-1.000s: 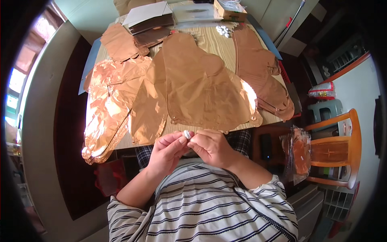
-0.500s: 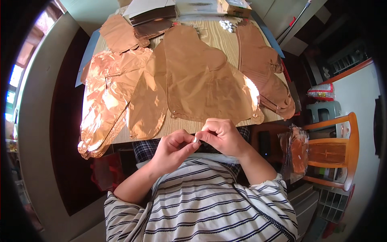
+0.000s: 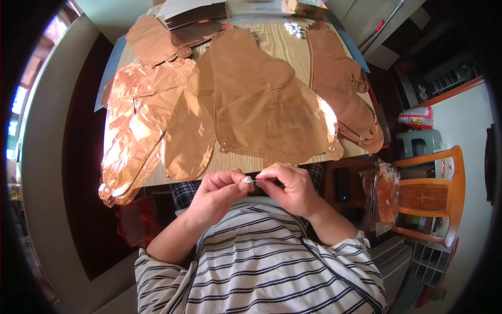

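Prob. home living rm, w/ wood-grain table [image 3: 269, 49], slat-back wooden chair [image 3: 423, 194], gr. plastic stool [image 3: 426, 137]

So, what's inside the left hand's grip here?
The left hand pinches a small white piece, partly showing at the fingertips; a thin strand runs between it and the right hand. Whatever the fingers cover can't be seen.

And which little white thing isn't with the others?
The white piece pinched by the left hand; the other white pieces lie bunched far across the table.
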Demonstrator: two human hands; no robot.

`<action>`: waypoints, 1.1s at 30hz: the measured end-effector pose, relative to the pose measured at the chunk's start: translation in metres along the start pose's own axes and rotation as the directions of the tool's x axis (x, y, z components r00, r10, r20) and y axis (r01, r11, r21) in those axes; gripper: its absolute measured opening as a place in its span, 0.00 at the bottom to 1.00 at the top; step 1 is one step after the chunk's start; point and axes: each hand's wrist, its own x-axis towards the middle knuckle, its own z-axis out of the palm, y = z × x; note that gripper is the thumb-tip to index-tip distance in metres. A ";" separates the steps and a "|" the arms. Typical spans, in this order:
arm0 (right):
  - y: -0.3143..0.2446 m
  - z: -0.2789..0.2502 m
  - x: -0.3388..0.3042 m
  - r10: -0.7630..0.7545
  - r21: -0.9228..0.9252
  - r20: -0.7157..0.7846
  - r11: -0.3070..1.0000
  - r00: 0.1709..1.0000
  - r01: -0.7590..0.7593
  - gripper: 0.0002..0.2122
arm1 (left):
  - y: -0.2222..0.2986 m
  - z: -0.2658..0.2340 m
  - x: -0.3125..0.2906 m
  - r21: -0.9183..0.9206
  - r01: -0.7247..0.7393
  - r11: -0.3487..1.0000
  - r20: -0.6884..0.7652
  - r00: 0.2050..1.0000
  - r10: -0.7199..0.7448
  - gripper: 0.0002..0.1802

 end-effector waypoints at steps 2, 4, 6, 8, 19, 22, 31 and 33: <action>-0.004 0.010 -0.003 -0.022 -0.011 -0.017 1.000 1.000 0.022 0.09 | 0.000 -0.001 -0.001 -0.084 0.004 0.996 0.040 0.999 0.000 0.05; -0.005 0.017 -0.004 -0.149 -0.067 0.001 0.987 0.989 0.149 0.09 | -0.003 0.003 -0.002 -0.085 -0.020 0.996 -0.011 1.000 0.019 0.06; -0.003 0.019 -0.005 -0.222 -0.176 -0.007 0.960 0.975 0.217 0.10 | -0.005 0.003 -0.002 -0.024 -0.066 0.998 -0.042 0.997 0.065 0.07; -0.006 0.017 -0.003 -0.289 -0.273 -0.016 0.922 0.957 0.274 0.09 | -0.009 0.000 -0.003 0.099 -0.134 0.986 -0.048 0.989 0.140 0.07; -0.015 0.018 -0.002 -0.228 -0.421 0.011 0.882 0.973 0.212 0.05 | -0.007 0.001 -0.006 0.853 -0.380 0.358 0.195 0.868 0.456 0.11; -0.021 0.009 0.000 -0.226 -0.486 0.067 0.844 0.972 0.229 0.08 | -0.005 0.002 -0.009 0.849 -0.275 0.451 0.115 0.930 0.349 0.11; -0.014 -0.009 0.009 -0.086 0.103 0.226 0.993 0.970 0.064 0.11 | 0.013 -0.007 -0.013 0.591 0.032 0.806 0.133 0.982 -0.137 0.08; -0.011 -0.010 0.005 -0.118 0.166 0.266 0.983 0.957 0.075 0.11 | 0.020 -0.013 -0.010 0.584 0.139 0.800 0.144 0.952 -0.270 0.08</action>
